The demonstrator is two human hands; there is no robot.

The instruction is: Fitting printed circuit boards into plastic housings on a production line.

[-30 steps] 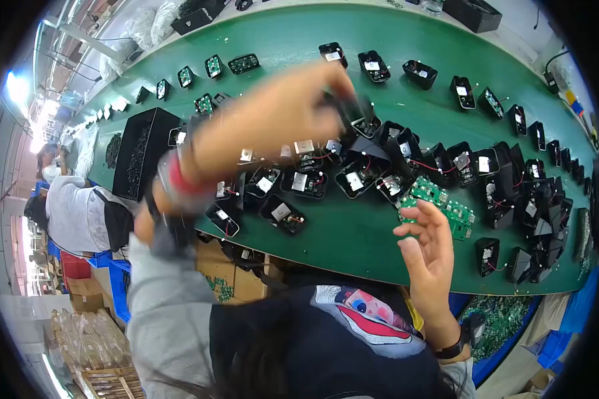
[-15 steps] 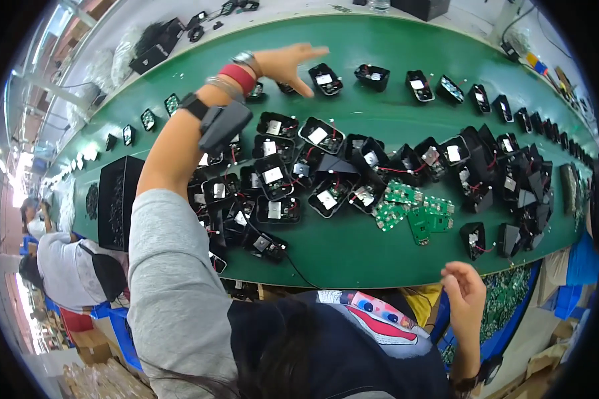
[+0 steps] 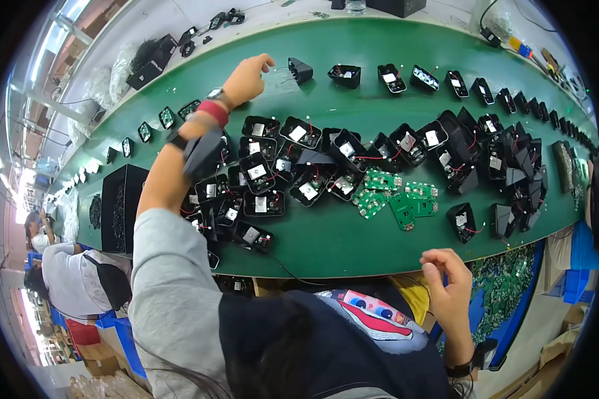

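My left hand [image 3: 245, 81] reaches over the far left part of the green table, fingers curled. What its fingers hold, if anything, is hidden. Just right of it, apart from the fingers, a black plastic housing [image 3: 301, 70] stands tipped, its dark outside showing. Further right in that far row stand open black housings, among them one lying wide [image 3: 345, 75] and one with a white block [image 3: 391, 78]. My right hand [image 3: 451, 282] hovers at the near edge, thumb apart from loosely bent fingers, nothing visible in it. Green circuit boards [image 3: 412, 199] lie beyond it.
Piled black housings with red wires fill the middle [image 3: 256, 173] and right [image 3: 512, 173] of the green table [image 3: 353, 239]. A black bin [image 3: 122, 209] stands at left. Boards fill a blue container [image 3: 506, 306] by my right arm. Co-workers sit at far left.
My left hand has gone from spread to curled and drawn left. The housing beside it has turned from open-side-up to tipped. The whole view has shifted slightly; my right hand remains near the edge.
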